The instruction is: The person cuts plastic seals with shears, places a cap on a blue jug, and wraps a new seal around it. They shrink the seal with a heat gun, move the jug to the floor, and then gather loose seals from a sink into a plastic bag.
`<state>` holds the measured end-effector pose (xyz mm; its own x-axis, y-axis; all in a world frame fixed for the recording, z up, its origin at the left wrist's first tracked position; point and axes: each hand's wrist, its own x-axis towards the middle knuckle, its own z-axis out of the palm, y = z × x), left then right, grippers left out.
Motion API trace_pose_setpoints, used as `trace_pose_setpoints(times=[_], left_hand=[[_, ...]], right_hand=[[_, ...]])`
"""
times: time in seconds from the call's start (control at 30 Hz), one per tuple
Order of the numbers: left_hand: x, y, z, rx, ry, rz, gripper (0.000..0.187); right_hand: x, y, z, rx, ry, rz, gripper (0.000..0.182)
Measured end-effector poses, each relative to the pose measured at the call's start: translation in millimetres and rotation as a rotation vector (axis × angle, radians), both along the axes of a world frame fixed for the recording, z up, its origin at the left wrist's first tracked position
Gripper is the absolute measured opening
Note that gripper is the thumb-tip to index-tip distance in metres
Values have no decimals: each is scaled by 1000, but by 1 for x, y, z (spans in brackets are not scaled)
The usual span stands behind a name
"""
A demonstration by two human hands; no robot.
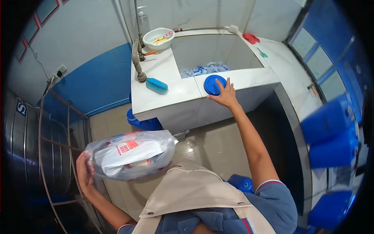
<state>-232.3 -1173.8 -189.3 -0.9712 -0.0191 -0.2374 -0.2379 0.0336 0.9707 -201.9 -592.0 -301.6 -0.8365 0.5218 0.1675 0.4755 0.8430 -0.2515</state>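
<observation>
My left hand (85,171) is closed on the left end of a clear plastic bag (167,146), held above the floor. White packaging with red print and other items show through the bag. My right hand (224,93) reaches to a round blue lid (214,84) on the front ledge of the white sink counter. Its fingers are spread, with fingertips over the lid's right side. A blue brush (157,85) lies on the counter to the left of the lid. Inside the basin (222,50) behind it, crumpled blue and white items lie near the front wall.
A white bowl (157,38) and metal pipes with an orange-handled valve (150,53) stand at the counter's back left. Red gloves (251,38) and green scissors (262,53) lie right. Blue jugs (329,121) stand far right; a metal rack (58,144) is left.
</observation>
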Motion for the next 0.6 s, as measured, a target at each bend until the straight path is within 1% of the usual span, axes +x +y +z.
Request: trace_pose_setpoints(times=[0.03,0.07,0.13,0.17,0.2,0.23,0.3,0.33,0.4,0.47,0.5,0.53,0.6], left_hand=[[6,1,3,28,28,-65,25],[6,6,4,23,25,-44,25],[6,18,5,-12,46,144,26],[5,11,0,1,68,87,28],[9,7,-2,-15,70,95,28],[11,6,-2,-28,73,159,29],[16,20,-4,-30,77,267,31],[20,28,1,-13,94,242,30],[25,40,10,-2,83,309,30],[33,57,29,-18,63,404,30],[38,64,39,-8,68,471,33],[43,59,41,-30,138,558,35],[45,63,75,12,154,541,39]], right_hand=[[-10,10,-15,-17,108,70,81],[-23,20,-31,-23,105,91,81],[-47,18,-38,-38,142,176,71],[-60,15,-40,-52,239,199,63],[-74,10,-46,-69,242,205,63],[-90,5,-48,-64,254,241,62],[-131,3,-39,-61,333,347,61],[-148,-5,-31,-90,389,405,60],[-186,-19,-18,-149,443,481,60],[-221,-32,-19,-188,324,561,64],[-245,-38,-36,-221,244,633,66],[-266,-43,-52,-253,163,706,68],[-278,-52,-47,-243,30,818,71]])
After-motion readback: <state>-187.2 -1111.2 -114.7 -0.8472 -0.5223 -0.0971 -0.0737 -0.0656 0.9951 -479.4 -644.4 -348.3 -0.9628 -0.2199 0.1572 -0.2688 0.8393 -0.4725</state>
